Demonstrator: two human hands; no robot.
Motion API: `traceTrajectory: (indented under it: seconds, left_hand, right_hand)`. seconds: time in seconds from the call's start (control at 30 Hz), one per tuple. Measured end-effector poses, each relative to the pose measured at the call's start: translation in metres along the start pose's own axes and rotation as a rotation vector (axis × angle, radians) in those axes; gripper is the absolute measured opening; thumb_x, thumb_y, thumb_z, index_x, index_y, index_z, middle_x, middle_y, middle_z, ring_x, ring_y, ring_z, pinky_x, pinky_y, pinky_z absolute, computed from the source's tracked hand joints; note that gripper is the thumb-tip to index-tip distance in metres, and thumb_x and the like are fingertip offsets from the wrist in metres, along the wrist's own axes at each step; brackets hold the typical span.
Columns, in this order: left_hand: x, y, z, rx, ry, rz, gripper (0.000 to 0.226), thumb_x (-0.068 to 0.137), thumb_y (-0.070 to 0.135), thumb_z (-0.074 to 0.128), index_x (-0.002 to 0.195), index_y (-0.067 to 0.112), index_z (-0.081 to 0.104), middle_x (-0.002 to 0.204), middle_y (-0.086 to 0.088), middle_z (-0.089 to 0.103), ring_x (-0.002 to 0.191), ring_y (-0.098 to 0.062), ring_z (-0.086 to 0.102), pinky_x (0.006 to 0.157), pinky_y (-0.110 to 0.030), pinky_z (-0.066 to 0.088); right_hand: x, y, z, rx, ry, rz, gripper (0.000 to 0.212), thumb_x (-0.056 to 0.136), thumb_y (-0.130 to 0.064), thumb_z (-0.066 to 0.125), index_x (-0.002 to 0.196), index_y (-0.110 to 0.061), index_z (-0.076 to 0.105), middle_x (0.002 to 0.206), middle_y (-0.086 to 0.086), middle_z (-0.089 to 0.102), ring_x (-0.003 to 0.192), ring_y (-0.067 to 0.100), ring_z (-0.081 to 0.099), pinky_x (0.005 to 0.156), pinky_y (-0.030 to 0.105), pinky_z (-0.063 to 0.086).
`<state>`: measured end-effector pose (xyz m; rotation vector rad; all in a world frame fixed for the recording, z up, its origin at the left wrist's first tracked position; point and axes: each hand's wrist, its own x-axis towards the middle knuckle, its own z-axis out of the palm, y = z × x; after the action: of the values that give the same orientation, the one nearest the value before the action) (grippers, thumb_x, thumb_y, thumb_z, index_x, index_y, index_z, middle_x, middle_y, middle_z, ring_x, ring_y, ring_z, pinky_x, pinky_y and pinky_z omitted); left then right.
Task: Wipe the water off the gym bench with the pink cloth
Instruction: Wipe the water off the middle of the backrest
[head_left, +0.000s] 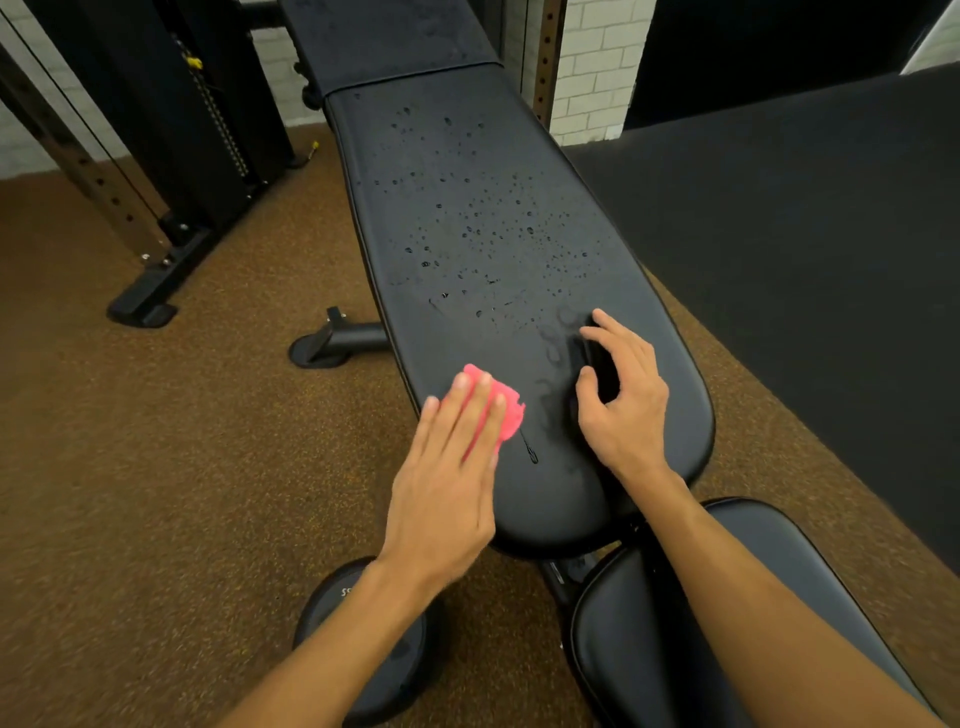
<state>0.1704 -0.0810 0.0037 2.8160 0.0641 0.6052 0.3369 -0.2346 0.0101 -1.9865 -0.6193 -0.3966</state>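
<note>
Left hand (447, 467): flat, pressing crumpled pink cloth (506, 415) onto black padded gym bench (467, 208).
Right hand (623, 395): curled on bench; cannot tell what it holds.

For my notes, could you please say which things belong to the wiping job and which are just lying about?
Job: pink cloth, left hand, water drops, gym bench.
Lying about: black disc, cable machine.

Brown speckled floor (156, 467), white brick wall (592, 67), black rack (208, 104).
</note>
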Motion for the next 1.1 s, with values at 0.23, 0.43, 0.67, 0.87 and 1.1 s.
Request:
traceTrajectory:
  seconds: [0.23,0.43,0.67,0.87,1.1]
  left_hand:
    - [0.000,-0.013,-0.010,-0.081,-0.180,0.407,0.062,0.105,0.013,0.057,0.164,0.013,0.037,0.175,-0.003,0.026,0.165,-0.022,0.015,0.130,-0.051,0.026]
    - [0.030,-0.047,-0.022,0.079,-0.287,0.624,0.059,0.113,0.032,0.043,0.168,0.019,0.028,0.178,-0.002,0.017,0.166,-0.023,0.009,0.132,-0.052,0.020]
    - [0.045,-0.034,-0.021,0.062,-0.111,0.278,0.056,0.111,0.028,0.042,0.166,0.017,0.035,0.176,-0.005,0.021,0.165,-0.021,0.011,0.132,-0.051,0.021]
    - [-0.005,0.001,0.004,-0.047,-0.235,0.480,0.066,0.107,0.025,0.056,0.167,0.019,0.032,0.177,-0.003,0.018,0.165,-0.020,0.011,0.131,-0.050,0.024]
    - [-0.001,-0.012,0.003,0.104,-0.123,0.506,0.059,0.109,0.032,0.052,0.165,0.017,0.039,0.174,-0.009,0.027,0.164,-0.024,0.019,0.132,-0.056,0.020]
  right_hand:
    - [0.007,0.003,0.000,-0.061,-0.006,-0.041,0.036,0.093,0.000,0.068,0.126,-0.012,0.074,0.147,0.000,0.064,0.143,0.017,0.051,0.120,0.025,0.037]
    - [0.005,0.005,0.001,-0.083,-0.006,-0.050,0.038,0.093,0.000,0.068,0.129,-0.012,0.073,0.149,0.000,0.062,0.143,0.018,0.050,0.121,0.029,0.038]
    - [0.003,0.006,0.003,-0.083,0.013,-0.045,0.038,0.093,0.001,0.067,0.129,-0.011,0.073,0.148,0.000,0.063,0.141,0.018,0.052,0.120,0.030,0.041]
    - [0.002,0.006,0.003,-0.069,0.013,-0.054,0.039,0.094,-0.001,0.066,0.131,-0.011,0.072,0.149,0.000,0.063,0.141,0.019,0.052,0.118,0.038,0.045]
    - [0.001,0.007,0.001,-0.068,0.013,-0.048,0.039,0.094,-0.001,0.065,0.130,-0.010,0.072,0.149,0.001,0.063,0.141,0.018,0.052,0.119,0.034,0.043]
